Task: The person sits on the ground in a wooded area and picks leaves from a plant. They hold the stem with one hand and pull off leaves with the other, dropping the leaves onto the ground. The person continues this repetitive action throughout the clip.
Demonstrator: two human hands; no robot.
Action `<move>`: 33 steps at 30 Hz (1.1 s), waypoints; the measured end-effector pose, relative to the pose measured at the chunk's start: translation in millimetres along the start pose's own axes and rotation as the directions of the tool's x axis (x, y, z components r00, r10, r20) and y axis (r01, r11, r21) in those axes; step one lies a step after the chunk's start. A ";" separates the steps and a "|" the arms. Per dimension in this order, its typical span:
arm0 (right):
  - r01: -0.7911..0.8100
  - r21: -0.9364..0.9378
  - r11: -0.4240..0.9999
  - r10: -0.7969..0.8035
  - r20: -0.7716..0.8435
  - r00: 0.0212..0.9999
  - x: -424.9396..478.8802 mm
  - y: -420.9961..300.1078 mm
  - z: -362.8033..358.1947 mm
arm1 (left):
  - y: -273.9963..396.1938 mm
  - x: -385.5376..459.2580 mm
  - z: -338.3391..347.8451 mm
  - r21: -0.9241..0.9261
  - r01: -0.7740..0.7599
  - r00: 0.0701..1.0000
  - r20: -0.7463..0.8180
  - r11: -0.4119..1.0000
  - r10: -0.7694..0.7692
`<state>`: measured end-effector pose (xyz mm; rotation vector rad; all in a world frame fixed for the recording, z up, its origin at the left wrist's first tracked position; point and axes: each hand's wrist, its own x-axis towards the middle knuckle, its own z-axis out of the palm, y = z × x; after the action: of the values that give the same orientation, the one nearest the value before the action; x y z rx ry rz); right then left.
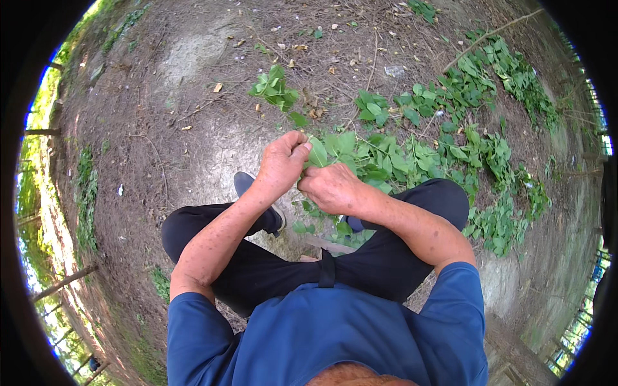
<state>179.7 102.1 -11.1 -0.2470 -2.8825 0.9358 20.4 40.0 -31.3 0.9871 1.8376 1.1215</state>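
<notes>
My left hand (284,157) pinches the edge of a green leafy sprig (317,152) between thumb and forefinger. Close beside it, my right hand (333,186) is curled into a loose fist around the lower part of the same sprig; the stem inside the fingers is hidden. Broad pale-green leaves (342,144) stick out beyond the right knuckles. Just past them a heap of cut leafy stems (400,157) lies on the ground. A smaller bunch of leaves (275,89) rests on the soil ahead of my left hand.
My bent knees, in dark trousers (193,231), frame the work on both sides, with a shoe (244,183) below the left forearm. More leafy vines (502,193) spread to the right. A long thin stick (492,34) slants at upper right. Dry leaves and twigs litter the bare soil (193,62).
</notes>
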 end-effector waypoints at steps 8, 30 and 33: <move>0.016 -0.032 0.999 -0.018 -0.047 0.999 -2.7 3.4 -14.3 | -9.7 2.9 -0.7 0.120 -0.051 0.998 0.029 0.992 0.048; -0.144 0.101 0.984 0.176 -0.559 0.810 -81.8 34.9 -120.2 | 14.3 4.5 26.3 0.192 -0.014 0.974 0.227 0.981 -0.030; -0.199 0.153 0.968 0.250 -0.648 0.720 -119.1 48.1 -128.5 | 8.6 7.4 35.2 0.281 -0.045 0.962 0.273 0.959 -0.035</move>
<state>321.2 192.2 58.6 -0.7697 -2.1745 0.7684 50.2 61.2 -36.6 1.2450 1.7956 0.6887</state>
